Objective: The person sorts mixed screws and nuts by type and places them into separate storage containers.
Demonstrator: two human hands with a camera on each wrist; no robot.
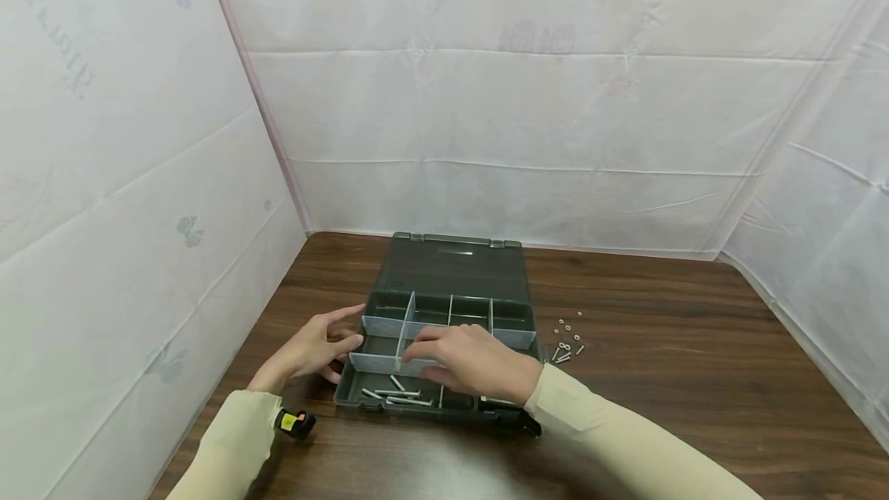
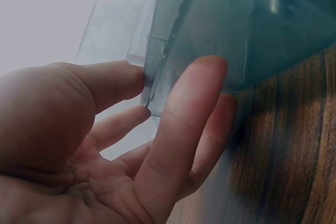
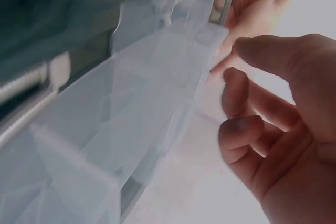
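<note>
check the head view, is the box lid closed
No, the lid of the box lies flat open behind the compartments, whose dividers and bolts are exposed.

Case dark grey-green, dividers pale translucent grey. Table dark brown woodgrain. Silver bolts inside the case — silver washers right of it. Sleeves cream.

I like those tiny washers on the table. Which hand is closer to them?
Right. The right hand lies over the box, just left of the washers. The left hand is at the box's far left edge, much farther away.
</note>
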